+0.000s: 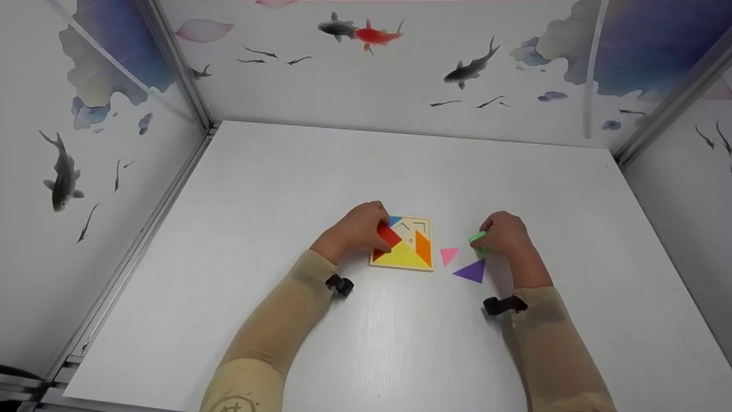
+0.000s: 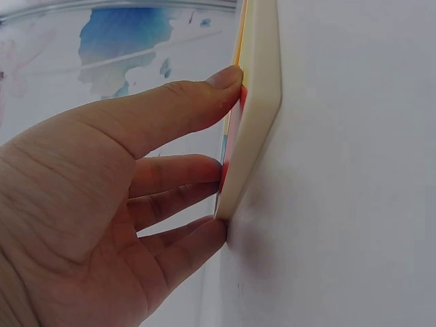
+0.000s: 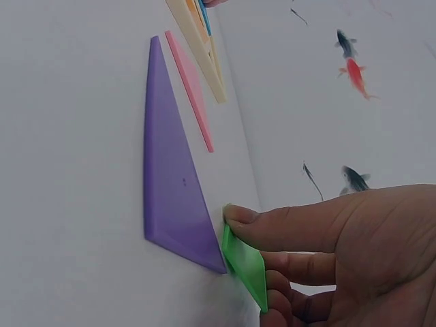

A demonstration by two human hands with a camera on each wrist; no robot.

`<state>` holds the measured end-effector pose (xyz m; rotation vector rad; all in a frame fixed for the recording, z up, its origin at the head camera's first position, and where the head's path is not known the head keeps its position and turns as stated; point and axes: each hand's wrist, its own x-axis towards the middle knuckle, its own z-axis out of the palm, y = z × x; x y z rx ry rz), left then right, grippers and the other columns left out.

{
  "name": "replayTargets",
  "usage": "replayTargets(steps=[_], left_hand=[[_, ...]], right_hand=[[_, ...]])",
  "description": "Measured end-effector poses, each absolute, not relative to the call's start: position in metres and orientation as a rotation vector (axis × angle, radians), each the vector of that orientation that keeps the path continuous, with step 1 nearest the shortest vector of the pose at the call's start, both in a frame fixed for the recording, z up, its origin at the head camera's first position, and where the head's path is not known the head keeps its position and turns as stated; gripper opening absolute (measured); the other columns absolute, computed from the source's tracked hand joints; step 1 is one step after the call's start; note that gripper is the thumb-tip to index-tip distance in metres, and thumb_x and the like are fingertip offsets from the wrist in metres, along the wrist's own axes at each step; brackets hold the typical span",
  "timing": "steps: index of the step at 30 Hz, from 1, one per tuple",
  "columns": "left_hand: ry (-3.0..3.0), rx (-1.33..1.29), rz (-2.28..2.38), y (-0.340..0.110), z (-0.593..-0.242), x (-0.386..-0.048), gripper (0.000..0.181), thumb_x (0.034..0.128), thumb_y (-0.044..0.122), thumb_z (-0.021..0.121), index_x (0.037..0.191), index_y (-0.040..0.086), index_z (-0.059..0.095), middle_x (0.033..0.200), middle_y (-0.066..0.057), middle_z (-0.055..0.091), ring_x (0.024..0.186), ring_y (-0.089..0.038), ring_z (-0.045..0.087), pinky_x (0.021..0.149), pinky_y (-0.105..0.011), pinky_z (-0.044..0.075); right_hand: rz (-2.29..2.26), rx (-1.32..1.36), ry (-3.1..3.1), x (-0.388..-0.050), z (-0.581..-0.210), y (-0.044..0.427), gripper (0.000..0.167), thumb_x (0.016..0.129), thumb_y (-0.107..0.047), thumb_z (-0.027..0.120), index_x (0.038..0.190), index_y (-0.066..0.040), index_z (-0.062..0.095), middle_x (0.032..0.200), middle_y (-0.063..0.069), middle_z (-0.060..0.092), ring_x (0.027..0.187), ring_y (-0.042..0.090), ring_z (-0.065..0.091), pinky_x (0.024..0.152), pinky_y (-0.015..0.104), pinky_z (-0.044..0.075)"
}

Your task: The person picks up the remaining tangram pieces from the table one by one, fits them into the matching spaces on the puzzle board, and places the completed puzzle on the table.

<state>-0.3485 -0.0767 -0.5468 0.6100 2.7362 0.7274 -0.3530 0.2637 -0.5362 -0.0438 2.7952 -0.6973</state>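
Observation:
A square wooden tangram tray (image 1: 402, 269) lies on the table. A yellow triangle (image 1: 403, 256), a red piece (image 1: 390, 233), an orange parallelogram (image 1: 422, 248) and a blue piece (image 1: 394, 220) sit in it. At the tray's left side my left hand (image 1: 357, 229) rests its thumb and fingers on the face and edge, partly covering the red piece. My right hand (image 1: 506, 233) pinches a flat green tangram piece (image 3: 246, 269) between thumb and fingers. Beside that hand lies a purple triangle (image 1: 472, 272); a pink triangle (image 1: 448, 255) lies between it and the tray.
Bare wooden recesses (image 1: 405, 228) show in the tray's upper right. The white table (image 1: 286, 171) is bounded by printed wall panels (image 1: 389, 103) with metal corner posts (image 1: 183, 68). A black wrist camera (image 1: 340, 284) is strapped on each sleeve.

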Motion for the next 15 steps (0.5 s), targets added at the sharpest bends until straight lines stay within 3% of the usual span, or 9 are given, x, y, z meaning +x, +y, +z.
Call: replayTargets(steps=[15], left_hand=[[2.739, 0.606, 0.718, -0.0765, -0.5493, -0.3502, 0.056, 0.0842, 0.036, 0.09, 0.129, 0.01, 0.071, 0.128, -0.003, 0.06, 0.117, -0.021, 0.055, 0.109, -0.034, 0.053]], right_hand=[[-0.683, -0.016, 2.791, -0.3493, -0.5338, 0.262, 0.037, 0.086, -0.025, 0.084, 0.105, 0.001, 0.065, 0.116, 0.023, 0.064, 0.101, 0.035, 0.056, 0.082, 0.043, 0.052]])
